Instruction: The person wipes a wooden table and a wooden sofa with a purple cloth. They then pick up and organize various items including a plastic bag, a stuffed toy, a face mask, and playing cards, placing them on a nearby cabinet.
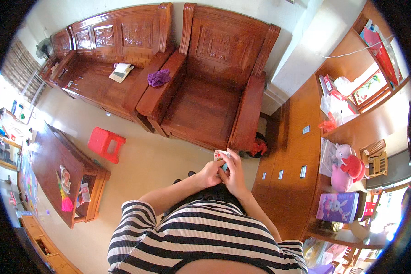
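Both hands meet in front of my waist around playing cards (218, 154). A card face with red heart marks shows at the top, above the fingers. My left hand (213, 172) holds the cards from the left side, its thumb and fingers bent around them. My right hand (233, 173) grips them from the right, its fingers lying across the card face. How many cards there are cannot be told, since the fingers cover much of them.
A carved wooden armchair (205, 109) stands ahead, with a purple cloth (158, 78) on its left arm beside a wooden bench (99, 82). A red plastic stool (106, 144) and a wooden table (58, 164) are at the left. A wooden cabinet (287, 191) stands at the right.
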Demonstrator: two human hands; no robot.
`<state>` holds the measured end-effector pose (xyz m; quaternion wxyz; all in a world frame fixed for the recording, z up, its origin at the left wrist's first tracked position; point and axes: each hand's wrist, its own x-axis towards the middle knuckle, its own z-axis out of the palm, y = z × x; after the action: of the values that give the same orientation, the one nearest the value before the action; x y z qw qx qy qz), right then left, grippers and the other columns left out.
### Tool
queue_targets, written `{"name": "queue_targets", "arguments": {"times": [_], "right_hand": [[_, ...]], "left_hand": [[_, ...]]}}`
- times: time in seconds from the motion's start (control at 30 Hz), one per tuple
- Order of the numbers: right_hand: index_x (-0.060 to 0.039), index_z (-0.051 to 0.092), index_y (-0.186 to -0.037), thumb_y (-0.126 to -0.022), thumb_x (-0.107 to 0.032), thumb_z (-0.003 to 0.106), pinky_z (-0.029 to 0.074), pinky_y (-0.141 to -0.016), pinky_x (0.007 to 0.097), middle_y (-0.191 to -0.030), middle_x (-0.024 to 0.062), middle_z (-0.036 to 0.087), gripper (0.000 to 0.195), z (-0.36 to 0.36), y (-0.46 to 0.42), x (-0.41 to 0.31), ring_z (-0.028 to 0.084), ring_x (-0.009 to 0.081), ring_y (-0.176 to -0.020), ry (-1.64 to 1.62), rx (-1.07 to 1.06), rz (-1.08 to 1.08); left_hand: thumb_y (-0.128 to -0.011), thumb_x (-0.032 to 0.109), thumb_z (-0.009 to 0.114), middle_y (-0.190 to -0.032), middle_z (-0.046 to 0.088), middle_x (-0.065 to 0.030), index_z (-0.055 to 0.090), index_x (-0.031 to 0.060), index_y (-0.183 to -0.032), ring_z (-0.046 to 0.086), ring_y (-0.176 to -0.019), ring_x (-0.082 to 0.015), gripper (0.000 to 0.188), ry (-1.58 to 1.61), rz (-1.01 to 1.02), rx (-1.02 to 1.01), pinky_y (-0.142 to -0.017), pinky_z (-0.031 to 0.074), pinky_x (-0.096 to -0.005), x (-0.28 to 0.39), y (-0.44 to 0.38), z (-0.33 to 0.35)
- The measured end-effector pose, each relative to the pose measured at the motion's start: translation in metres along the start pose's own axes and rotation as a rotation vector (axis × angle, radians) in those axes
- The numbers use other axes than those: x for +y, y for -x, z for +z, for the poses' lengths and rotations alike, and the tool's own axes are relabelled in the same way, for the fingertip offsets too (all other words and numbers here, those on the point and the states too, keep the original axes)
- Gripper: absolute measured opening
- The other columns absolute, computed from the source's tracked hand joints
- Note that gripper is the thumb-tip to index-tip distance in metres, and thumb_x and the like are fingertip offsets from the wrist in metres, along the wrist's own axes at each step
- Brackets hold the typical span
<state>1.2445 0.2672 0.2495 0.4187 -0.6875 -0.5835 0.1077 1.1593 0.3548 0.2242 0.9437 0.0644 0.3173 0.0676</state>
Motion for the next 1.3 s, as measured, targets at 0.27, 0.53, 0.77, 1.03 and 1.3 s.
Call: {"name": "queue_targets", "arguments": {"times": [0.27,0.53,0.77,1.03,1.3], "right_hand": [[-0.0076,0.048,-0.129,-0.075,-0.013,0.072,0.045,-0.091,0.0365,-0.129,0.0178,0.041,0.06,-0.021,-0.05,0.044,0.05,0.0323,-0.111,-0.202,-0.238,-0.035],[-0.0065,0.058,-0.113,-0.073,-0.013,0.071,0.046,-0.087,0.0391,-0.116,0.0148,0.054,0.042,0.012,-0.1,0.05,0.057,0.0328,-0.101,-0.253,-0.146,-0.08],[-0.0088,0.059,-0.117,-0.073,-0.005,0.071,0.051,-0.071,0.0317,-0.112,0.0129,0.056,0.046,0.049,-0.153,0.04,0.061,0.0239,-0.085,-0.056,-0.081,-0.218],[-0.011,0.053,-0.126,-0.074,-0.009,0.073,0.052,-0.07,0.0293,-0.117,0.0125,0.051,0.056,0.086,-0.224,0.006,0.058,0.0212,-0.082,-0.243,0.026,-0.04],[-0.013,0.059,-0.12,-0.073,-0.012,0.075,0.052,-0.078,0.0342,-0.121,0.012,0.049,0.05,0.118,-0.254,-0.005,0.059,0.0266,-0.098,-0.063,0.013,0.02]], "left_hand": [[-0.098,0.022,0.037,-0.103,0.056,-0.014,0.049,0.0044,-0.112,0.058,-0.092,-0.0288,0.026,0.067,0.119,-0.035,-0.082,0.05,-0.0422,0.03,-0.046,-0.006],[-0.096,0.02,0.038,-0.101,0.057,-0.0119,0.051,0.0024,-0.11,0.058,-0.09,-0.0233,0.026,0.18,0.274,-0.076,-0.082,0.05,-0.038,0.066,-0.05,-0.016],[-0.098,0.03,0.037,-0.096,0.057,-0.0082,0.052,0.007,-0.11,0.057,-0.085,-0.0197,0.03,0.199,0.312,-0.219,-0.078,0.049,-0.035,0.124,-0.045,-0.034],[-0.097,0.037,0.04,-0.092,0.059,-0.0076,0.054,0.0089,-0.108,0.059,-0.083,-0.0196,0.034,0.063,0.244,-0.311,-0.076,0.05,-0.035,0.229,-0.028,-0.022],[-0.098,0.035,0.038,-0.1,0.06,-0.0084,0.053,0.0079,-0.116,0.059,-0.089,-0.0205,0.035,0.033,0.184,-0.274,-0.08,0.05,-0.0362,0.283,-0.026,-0.035]]}}
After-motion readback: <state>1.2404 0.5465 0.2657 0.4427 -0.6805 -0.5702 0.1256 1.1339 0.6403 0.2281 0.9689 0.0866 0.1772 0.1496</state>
